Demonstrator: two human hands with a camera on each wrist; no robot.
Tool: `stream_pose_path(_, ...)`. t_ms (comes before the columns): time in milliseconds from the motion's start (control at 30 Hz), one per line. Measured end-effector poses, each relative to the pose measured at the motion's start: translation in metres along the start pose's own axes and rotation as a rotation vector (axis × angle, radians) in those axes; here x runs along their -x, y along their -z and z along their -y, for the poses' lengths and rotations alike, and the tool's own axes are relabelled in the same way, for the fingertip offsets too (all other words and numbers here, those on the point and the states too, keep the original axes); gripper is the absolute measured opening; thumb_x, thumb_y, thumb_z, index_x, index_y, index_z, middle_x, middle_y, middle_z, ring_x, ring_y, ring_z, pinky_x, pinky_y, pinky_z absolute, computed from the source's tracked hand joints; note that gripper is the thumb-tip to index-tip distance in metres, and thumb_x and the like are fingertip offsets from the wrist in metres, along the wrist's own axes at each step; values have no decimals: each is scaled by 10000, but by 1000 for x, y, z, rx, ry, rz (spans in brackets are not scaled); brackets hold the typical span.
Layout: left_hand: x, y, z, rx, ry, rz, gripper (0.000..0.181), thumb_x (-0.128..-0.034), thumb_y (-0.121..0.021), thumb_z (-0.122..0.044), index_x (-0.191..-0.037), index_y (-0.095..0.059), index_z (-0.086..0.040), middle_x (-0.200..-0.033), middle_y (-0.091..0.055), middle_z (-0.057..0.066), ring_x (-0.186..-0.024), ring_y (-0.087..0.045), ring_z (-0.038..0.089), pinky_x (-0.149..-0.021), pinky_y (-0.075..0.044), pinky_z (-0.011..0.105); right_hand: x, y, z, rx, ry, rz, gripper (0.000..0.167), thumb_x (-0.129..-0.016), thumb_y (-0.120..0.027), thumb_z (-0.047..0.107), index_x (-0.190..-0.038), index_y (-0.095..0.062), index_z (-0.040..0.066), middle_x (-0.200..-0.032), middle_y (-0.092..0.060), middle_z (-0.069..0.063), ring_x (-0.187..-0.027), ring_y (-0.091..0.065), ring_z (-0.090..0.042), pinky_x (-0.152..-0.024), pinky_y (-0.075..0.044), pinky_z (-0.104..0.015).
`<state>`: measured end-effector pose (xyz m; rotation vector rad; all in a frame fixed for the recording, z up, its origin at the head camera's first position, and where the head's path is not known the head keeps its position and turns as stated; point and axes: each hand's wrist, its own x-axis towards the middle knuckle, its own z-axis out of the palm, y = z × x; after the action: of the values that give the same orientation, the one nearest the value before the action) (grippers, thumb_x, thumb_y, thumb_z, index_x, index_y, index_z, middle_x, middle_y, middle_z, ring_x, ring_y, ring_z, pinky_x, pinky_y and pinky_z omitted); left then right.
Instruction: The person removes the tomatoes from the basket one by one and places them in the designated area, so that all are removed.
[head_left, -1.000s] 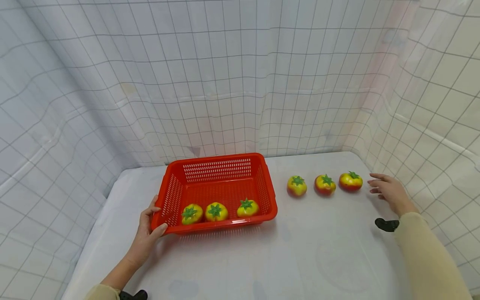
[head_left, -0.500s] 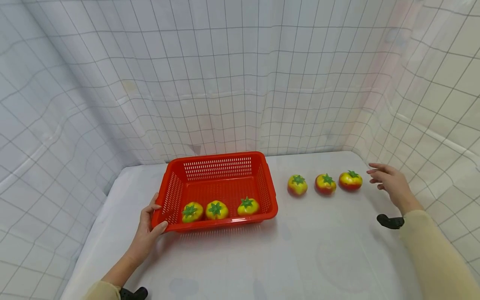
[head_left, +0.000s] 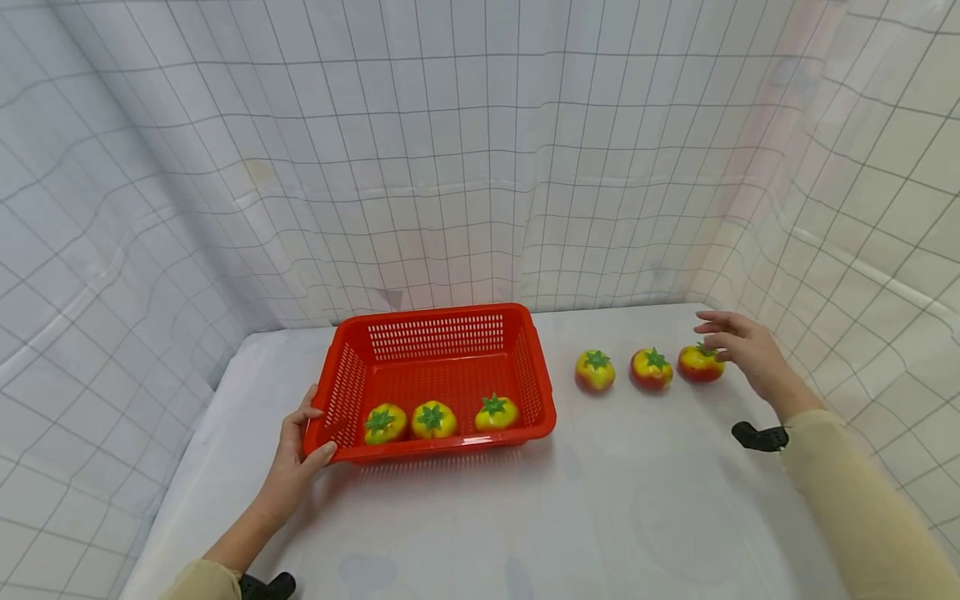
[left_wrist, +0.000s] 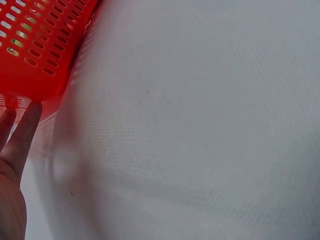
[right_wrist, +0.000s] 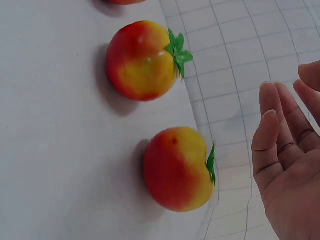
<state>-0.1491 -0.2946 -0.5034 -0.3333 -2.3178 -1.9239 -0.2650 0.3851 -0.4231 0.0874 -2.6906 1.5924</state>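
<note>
So, over on the right, the right grip hangs above the rightmost fruit, fingers loosely bent and parted, holding nothing. From the head camera, the fingertips cover part of that fruit's green leaves and could pass for touching; the right wrist view shows a gap between hand and skin. That same close view catches the leaves nearly edge-on, and the hand itself runs off the frame, so its thumb side is hard to read.

Beside it on the desk sit the middle fruit and the left fruit, all three in a row, red below and yellow on top; the left one is just a red sliver at the top of the right wrist view.

Across to the left grip, and it's clamped on the near-left corner of the red basket, thumb on the near rim, fingers over the side. Three fruit in the basket lie along the near wall, which hides their undersides. The left wrist camera gets only a slotted corner, with yellow-green bits peeking through, and a hand sliced off by the frame edge.
</note>
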Motion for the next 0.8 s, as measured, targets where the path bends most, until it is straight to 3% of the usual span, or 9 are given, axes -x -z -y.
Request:
stream_pose_path(133,-1,1,0,-3,1,0,457,-1020,-529,-14,-1380,-250,-55,-1724,28,21,-1533,-107,256,-935,-490,161,-2,-13,13,24,51,85,521,-1051,-550,250,-1512,-429,42,-1380,-540,-165,-1034,-624,-143,-852,-547,-269)
stream_pose_path(233,-1,1,1,-1,3,-1,464,-1018,-530,-11,-1382,-246,-55,-1724,26,13,-1529,-121,251,-932,-494,163,-4,-24,25,18,100,153,516,-1044,-575,234,-1505,-439,47,-1398,-531,-206,-1046,-654,-165,-860,-558,-292)
stream_pose_path(400,-1,1,1,-5,4,-5,472,-1015,-534,-10,-1385,-245,-56,-1725,23,21,-1528,-129,250,-926,-499,167,-7,-42,44,-8,147,244,527,-1022,-610,198,-1512,-449,90,-1393,-563,-155,-1124,-638,-248,-896,-558,-341)
stream_pose_path(533,-1,1,0,1,7,-6,473,-1015,-536,-12,-1385,-245,-49,-1725,23,25,-1538,-109,258,-932,-496,168,-8,-55,57,7,176,299,530,-1021,-612,212,-1517,-455,117,-1401,-570,-133,-1161,-634,-234,-944,-539,-321)
stream_pose_path(800,1,1,0,-64,-10,-10,466,-1009,-553,-29,-1372,-261,-37,-1726,12,20,-1563,-44,251,-959,-444,124,-11,-83,83,-3,189,419,522,-1008,-636,232,-1503,-485,166,-1404,-577,-86,-1206,-617,-308,-970,-531,-385)
